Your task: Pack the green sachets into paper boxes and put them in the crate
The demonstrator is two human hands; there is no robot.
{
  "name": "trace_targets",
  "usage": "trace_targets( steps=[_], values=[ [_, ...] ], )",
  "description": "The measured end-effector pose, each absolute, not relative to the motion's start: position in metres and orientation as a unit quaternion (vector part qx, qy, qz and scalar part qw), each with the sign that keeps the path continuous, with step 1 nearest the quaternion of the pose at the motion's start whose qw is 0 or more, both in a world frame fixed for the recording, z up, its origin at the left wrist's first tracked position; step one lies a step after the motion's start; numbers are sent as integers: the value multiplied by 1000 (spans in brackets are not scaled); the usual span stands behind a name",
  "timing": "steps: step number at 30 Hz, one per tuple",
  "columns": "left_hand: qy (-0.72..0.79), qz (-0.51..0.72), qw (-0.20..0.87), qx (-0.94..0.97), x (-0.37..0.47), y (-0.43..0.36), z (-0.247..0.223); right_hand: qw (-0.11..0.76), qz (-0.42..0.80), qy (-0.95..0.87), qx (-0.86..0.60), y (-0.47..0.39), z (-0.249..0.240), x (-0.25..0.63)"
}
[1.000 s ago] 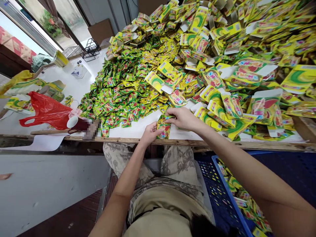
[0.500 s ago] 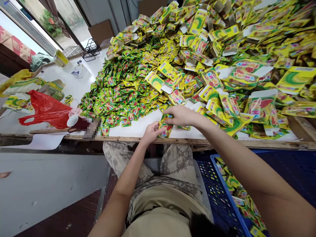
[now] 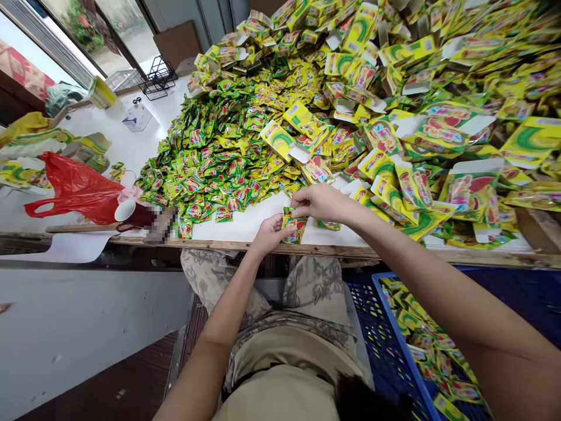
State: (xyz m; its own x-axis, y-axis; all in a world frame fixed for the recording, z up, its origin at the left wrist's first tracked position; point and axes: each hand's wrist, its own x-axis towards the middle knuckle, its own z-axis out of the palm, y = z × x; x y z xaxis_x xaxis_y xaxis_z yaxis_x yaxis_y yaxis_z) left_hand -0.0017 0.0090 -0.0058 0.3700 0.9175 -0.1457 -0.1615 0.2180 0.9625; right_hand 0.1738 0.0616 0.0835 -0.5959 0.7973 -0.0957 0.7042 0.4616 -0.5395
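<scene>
My left hand [image 3: 268, 235] grips a small yellow box [image 3: 295, 230] with a red fruit picture, just above the table's front edge. Bent fingers of my right hand [image 3: 319, 202] pinch at the box's upper end; a bit of green shows there, but the fingers mostly hide what they hold. Close to my right hand, a flat green and yellow packet [image 3: 328, 225] lies on the white table. Beyond both hands spreads a heap of small green and yellow packets [image 3: 205, 164]. Yellow boxes, some with open flaps [image 3: 277, 140], lie to its right.
At left are a red plastic bag [image 3: 76, 190], a mug [image 3: 127, 210] and a black wire rack [image 3: 158, 79]. A blue crate [image 3: 381, 286] with filled boxes stands below the table at right. A wooden strip [image 3: 228, 244] edges the table.
My right hand's fingers have lifted slightly at the box's upper end. My left hand keeps its grip on the box. The whole view has shifted a little.
</scene>
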Motion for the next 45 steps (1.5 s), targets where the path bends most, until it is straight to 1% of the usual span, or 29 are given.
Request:
trace_targets(
  steps=[3,5,11,15,19,30,35,39,41,44,45],
  values=[
    [395,392,672,489,-2,9,-6,121,276,-845,-442,60,85,176],
    [392,385,673,495,-2,10,-6,124,267,-840,-455,58,86,175],
    [409,370,669,498,-3,10,-4,67,268,-855,-438,53,85,169],
    [411,377,662,500,-2,8,-4,60,309,-845,-433,56,79,170],
    [412,380,655,507,0,7,-4,28,343,-818,-460,60,76,174],
    [426,372,651,506,1,11,-2,49,253,-821,-510,49,86,176],
    [418,370,651,515,1,9,-5,-4,283,-830,-481,54,88,177],
    [406,378,648,522,1,8,-6,-27,223,-863,-453,58,92,175],
    [406,375,647,525,1,8,-7,-43,213,-870,-443,60,94,173],
    [413,366,641,534,1,8,-7,-79,248,-867,-425,62,94,171],
    [413,364,639,537,1,8,-7,-66,263,-866,-421,63,93,171]
  ],
)
